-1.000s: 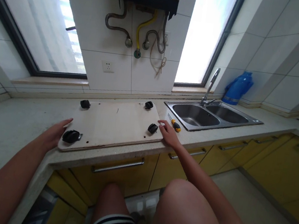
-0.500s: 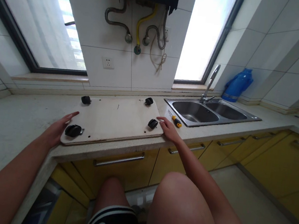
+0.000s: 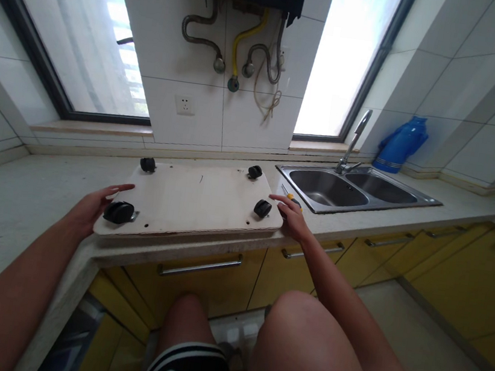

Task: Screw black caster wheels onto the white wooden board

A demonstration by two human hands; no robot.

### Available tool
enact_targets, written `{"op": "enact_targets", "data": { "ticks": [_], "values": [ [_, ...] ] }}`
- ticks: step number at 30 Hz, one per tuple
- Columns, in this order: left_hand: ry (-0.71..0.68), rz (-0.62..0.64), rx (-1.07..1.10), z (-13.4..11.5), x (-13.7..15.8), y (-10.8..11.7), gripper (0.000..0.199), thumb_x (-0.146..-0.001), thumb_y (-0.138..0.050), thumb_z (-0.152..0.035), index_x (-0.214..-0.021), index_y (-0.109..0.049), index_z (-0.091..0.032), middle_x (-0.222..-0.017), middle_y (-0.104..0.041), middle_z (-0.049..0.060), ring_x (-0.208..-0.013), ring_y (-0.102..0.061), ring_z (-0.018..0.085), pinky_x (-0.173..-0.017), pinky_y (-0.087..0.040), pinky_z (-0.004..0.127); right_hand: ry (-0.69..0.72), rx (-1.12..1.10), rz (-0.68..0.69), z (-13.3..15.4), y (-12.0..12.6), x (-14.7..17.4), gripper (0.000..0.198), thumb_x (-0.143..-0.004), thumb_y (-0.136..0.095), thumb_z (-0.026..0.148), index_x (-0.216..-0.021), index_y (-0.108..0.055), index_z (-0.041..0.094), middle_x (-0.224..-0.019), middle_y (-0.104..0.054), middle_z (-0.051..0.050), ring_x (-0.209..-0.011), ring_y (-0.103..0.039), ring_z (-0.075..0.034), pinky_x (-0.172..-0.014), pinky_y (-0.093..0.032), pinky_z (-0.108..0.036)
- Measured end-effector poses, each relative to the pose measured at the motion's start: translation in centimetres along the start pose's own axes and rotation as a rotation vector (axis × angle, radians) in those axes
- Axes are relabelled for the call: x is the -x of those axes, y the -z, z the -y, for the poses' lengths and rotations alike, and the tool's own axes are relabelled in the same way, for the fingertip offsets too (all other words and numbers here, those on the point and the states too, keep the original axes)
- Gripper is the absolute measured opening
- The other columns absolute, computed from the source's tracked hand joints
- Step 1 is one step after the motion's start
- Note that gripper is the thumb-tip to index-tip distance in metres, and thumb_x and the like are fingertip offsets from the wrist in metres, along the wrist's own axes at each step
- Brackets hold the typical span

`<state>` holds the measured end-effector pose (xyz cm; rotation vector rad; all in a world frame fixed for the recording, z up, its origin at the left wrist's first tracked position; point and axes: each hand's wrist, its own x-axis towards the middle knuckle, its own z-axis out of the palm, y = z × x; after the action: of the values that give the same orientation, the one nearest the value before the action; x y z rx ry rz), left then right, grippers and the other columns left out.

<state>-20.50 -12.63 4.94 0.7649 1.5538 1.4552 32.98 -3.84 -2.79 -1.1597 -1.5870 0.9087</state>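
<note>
Pale board (image 3: 197,203) at the front of the counter (image 3: 65,183), near edge along the counter's lip; can't tell if lifted clear. Flat rectangle, rounded corners, smooth matte face, rougher wood-like edge, small holes. Four black twin-wheel casters (image 3: 119,212) on top, one towards each corner, probably plastic. Left hand (image 3: 95,209) grasping the left end, right hand (image 3: 292,217) the right end; undersides of both grips hidden. Step in hand, likely: two-handed handling of the board. Next move probably calls for even support at both ends. Beside the right hand: screwdriver (image 3: 290,196), yellow-and-black handle, partly covered. Farther right: steel double-bowl sink (image 3: 375,205).
</note>
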Motion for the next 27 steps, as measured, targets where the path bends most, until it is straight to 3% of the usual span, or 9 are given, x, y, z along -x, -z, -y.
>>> {"op": "enact_targets", "data": {
  "ticks": [5,9,12,18,23,27],
  "values": [
    [-0.049,-0.052,0.033,-1.1,-0.1,0.2,0.049,-0.083,-0.076,-0.011,-0.132,-0.084,-0.010,-0.087,-0.083,0.003,-0.065,-0.070,0.014,-0.055,-0.058,0.018,0.028,-0.040,-0.040,0.0,0.4,-0.1,0.045,-0.111,-0.075,0.051,-0.144,-0.073,0.020,-0.149,-0.073,-0.012,-0.131,-0.074,-0.027,-0.114,-0.065,-0.052],
    [-0.126,-0.105,0.073,-2.4,-0.2,0.6,0.058,-0.070,-0.081,-0.003,-0.128,-0.084,-0.011,-0.087,-0.083,0.001,-0.069,-0.072,0.014,-0.063,-0.061,0.018,0.051,-0.075,-0.004,-0.3,0.4,-0.1,0.046,-0.110,-0.076,0.051,-0.143,-0.073,0.019,-0.146,-0.074,-0.012,-0.131,-0.074,-0.027,-0.115,-0.065,-0.053],
    [-0.167,-0.068,0.143,-3.1,0.1,0.8,0.054,-0.065,-0.078,-0.001,-0.117,-0.084,-0.012,-0.093,-0.086,0.003,-0.077,-0.078,0.017,-0.071,-0.067,0.023,0.060,-0.097,0.032,-0.4,0.2,-0.1,0.046,-0.109,-0.078,0.049,-0.143,-0.073,0.019,-0.145,-0.075,-0.012,-0.129,-0.076,-0.027,-0.113,-0.066,-0.052],
    [-0.226,-0.029,0.211,-3.7,1.3,0.5,0.061,-0.047,-0.080,0.008,-0.104,-0.088,-0.014,-0.092,-0.088,0.003,-0.074,-0.076,0.016,-0.067,-0.066,0.018,0.102,-0.083,0.007,-0.5,0.0,-0.3,0.046,-0.108,-0.080,0.046,-0.145,-0.073,0.019,-0.150,-0.073,-0.013,-0.135,-0.073,-0.028,-0.117,-0.065,-0.055],
    [-0.287,0.049,0.102,-3.7,1.4,1.0,0.085,-0.034,-0.094,0.003,-0.116,-0.091,-0.016,-0.114,-0.090,0.009,-0.087,-0.078,0.019,-0.070,-0.064,0.018,0.139,-0.048,-0.016,-0.2,0.1,-0.1,0.046,-0.107,-0.081,0.045,-0.145,-0.073,0.019,-0.150,-0.073,-0.012,-0.135,-0.074,-0.028,-0.117,-0.065,-0.055],
    [-0.329,0.052,0.004,-3.3,0.6,2.1,0.094,-0.031,-0.102,-0.007,-0.123,-0.089,-0.018,-0.125,-0.088,0.011,-0.107,-0.080,0.028,-0.090,-0.068,0.027,0.180,-0.032,-0.073,0.0,0.0,0.0,0.045,-0.108,-0.080,0.045,-0.143,-0.074,0.019,-0.148,-0.074,-0.012,-0.134,-0.074,-0.028,-0.117,-0.064,-0.055]
  ]
}}
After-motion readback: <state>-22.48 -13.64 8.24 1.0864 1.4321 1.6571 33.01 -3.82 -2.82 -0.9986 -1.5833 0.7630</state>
